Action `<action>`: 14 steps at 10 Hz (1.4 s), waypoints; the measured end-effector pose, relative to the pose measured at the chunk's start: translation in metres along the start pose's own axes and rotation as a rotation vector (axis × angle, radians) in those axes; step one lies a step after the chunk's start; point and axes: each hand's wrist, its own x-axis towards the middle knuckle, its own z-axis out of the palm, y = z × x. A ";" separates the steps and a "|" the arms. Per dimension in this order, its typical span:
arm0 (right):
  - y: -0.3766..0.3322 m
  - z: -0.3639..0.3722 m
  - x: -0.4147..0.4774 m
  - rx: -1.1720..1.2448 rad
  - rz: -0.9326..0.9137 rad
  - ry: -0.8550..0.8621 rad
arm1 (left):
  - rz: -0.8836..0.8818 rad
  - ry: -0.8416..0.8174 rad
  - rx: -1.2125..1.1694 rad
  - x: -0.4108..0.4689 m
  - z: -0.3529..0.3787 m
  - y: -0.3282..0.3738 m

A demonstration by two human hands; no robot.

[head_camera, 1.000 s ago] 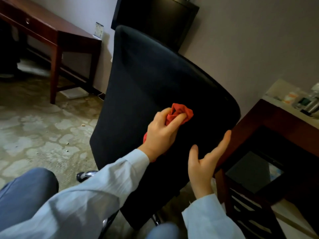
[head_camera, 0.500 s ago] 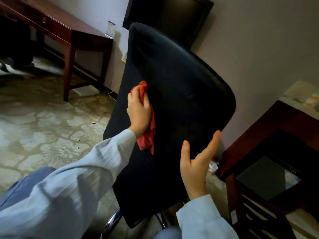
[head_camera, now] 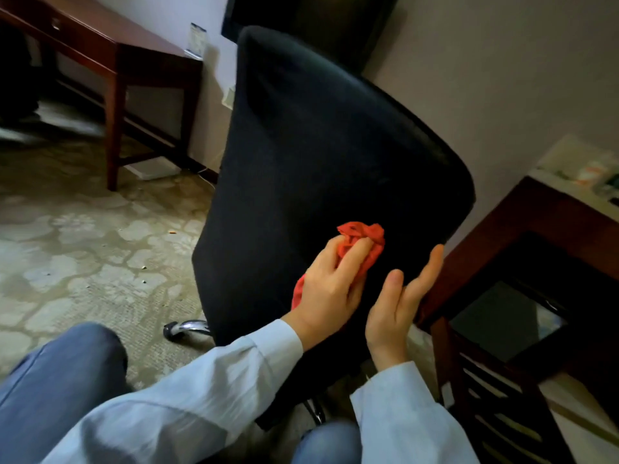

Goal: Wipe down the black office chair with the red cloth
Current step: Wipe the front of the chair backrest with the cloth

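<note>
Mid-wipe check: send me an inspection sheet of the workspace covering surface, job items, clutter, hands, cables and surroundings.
Surface: black office chair backrest, dark fabric; no marks can be made out.
Job's things: red cloth, bunched up, against the lower backrest.
Clutter: small crumbs scattered on the patterned carpet.
Hands: left hand grips the cloth; right hand open, fingers straight along the backrest's right edge.
Cables: nothing seen.
Surroundings: wooden desk at the left by the wall; dark wooden table at the right; chrome chair base below the backrest.
</note>
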 end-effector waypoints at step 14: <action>0.069 -0.024 0.015 -1.235 -0.456 0.268 | 0.381 0.011 0.214 0.027 0.017 -0.033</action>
